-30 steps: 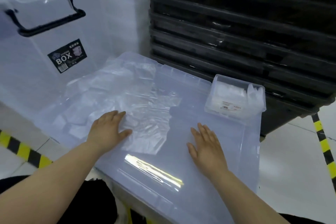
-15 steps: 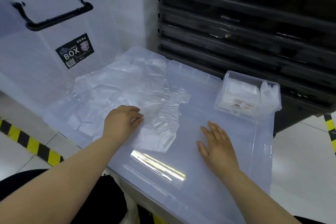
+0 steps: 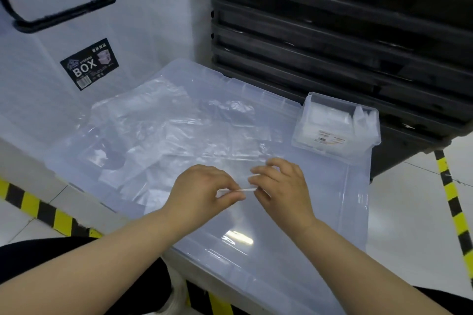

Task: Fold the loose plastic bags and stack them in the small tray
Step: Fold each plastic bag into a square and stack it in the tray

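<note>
At the upper left stands a clear box (image 3: 76, 59). Below and right of it the loose bags (image 3: 153, 130) lie in a crumpled spread over the left half of a clear lid (image 3: 281, 250). At lower centre the left hand (image 3: 202, 189) pinches, between thumb and curled forefinger, the left end of one bag (image 3: 249, 189), whose whitish edge runs nearly level across the frame and rises slightly rightward. The right hand (image 3: 281, 186), just beside the left, pinches the edge's right end with its fingers curled. The rest of that bag is too clear to trace against the lid. The coming fold likely turns on this: the edge's long axis lies left to right between the two pinches, and the film seems to trail up-frame toward the pile. The tray (image 3: 335, 128), already holding folded bags, sits well apart at the upper right, nearer the right hand, against dark crates (image 3: 332, 20). A second ago both hands lay flat and apart, the left on the pile and the right on bare lid. Half a second ago the left had curled at the pile's edge, and now both have met over one bag.
</note>
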The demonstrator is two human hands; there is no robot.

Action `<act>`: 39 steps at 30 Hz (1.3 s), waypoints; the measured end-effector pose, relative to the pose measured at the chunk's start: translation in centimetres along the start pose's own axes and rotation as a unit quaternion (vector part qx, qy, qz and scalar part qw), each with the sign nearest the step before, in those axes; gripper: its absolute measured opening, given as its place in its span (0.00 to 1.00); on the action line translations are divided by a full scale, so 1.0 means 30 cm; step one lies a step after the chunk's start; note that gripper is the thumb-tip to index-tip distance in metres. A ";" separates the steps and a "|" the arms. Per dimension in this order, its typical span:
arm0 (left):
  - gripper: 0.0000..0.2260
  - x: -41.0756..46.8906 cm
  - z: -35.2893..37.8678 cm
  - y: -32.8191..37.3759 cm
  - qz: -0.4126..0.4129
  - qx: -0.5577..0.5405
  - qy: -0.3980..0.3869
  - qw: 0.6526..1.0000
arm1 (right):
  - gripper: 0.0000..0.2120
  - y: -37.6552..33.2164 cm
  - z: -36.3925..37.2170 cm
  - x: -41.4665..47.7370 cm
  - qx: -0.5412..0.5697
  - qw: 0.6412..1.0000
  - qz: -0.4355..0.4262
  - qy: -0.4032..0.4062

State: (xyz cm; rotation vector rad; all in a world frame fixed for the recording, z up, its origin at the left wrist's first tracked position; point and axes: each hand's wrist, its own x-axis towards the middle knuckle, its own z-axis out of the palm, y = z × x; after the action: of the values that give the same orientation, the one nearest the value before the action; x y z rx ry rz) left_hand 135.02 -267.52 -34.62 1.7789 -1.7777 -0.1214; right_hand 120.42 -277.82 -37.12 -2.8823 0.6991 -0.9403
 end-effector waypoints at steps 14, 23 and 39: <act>0.08 -0.021 0.015 -0.090 0.018 0.156 -0.166 0.974 | 0.14 0.175 -0.173 -0.076 0.235 0.879 0.324 -0.258; 0.11 -0.018 0.064 -0.114 0.022 0.219 -0.147 0.964 | 0.23 0.149 -0.190 -0.085 0.086 0.929 0.208 -0.293; 0.07 0.007 -0.024 -0.195 0.118 0.233 -0.092 0.961 | 0.10 -0.017 -0.158 -0.099 0.079 0.964 -0.087 -0.239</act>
State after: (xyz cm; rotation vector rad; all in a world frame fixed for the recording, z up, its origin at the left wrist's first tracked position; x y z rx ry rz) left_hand 140.50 -267.99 -36.74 1.8959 -2.2822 0.2594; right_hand 115.80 -275.59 -34.81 -2.8820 0.3171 -0.2599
